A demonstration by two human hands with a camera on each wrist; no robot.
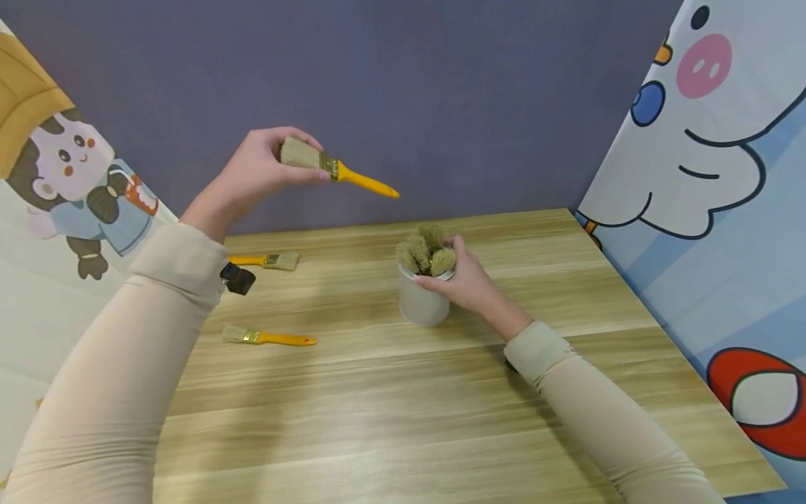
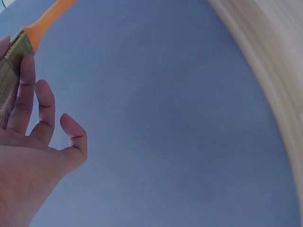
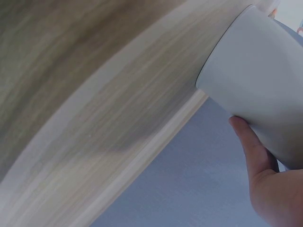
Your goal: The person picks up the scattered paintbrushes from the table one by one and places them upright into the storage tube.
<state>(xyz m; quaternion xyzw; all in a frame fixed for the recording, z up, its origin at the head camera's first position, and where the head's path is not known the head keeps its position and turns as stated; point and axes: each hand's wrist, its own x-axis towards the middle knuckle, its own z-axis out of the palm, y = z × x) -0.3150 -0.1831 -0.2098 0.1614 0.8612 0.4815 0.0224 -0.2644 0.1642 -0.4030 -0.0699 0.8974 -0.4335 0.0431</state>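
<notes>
My left hand (image 1: 261, 161) pinches a paintbrush (image 1: 362, 180) by its metal band, raised above the table with the yellow handle pointing right and slightly down. In the left wrist view the fingertips press on the band of that brush (image 2: 21, 49), and its bristles are partly cut off. Around the upper part of a white cup (image 1: 423, 302) my right hand (image 1: 469, 280) keeps its grip, thumb near the rim. Several brushes (image 1: 428, 250) stand in the cup, bristles up, their handles hidden inside. The right wrist view has the cup (image 3: 255, 71) upright on the table.
Two more yellow-handled paintbrushes lie on the wooden table (image 1: 390, 420), one brush (image 1: 271, 260) at the back left and another brush (image 1: 271, 337) nearer. A purple-grey panel (image 1: 403, 105) rises behind the table. Printed cartoon panels stand on both sides.
</notes>
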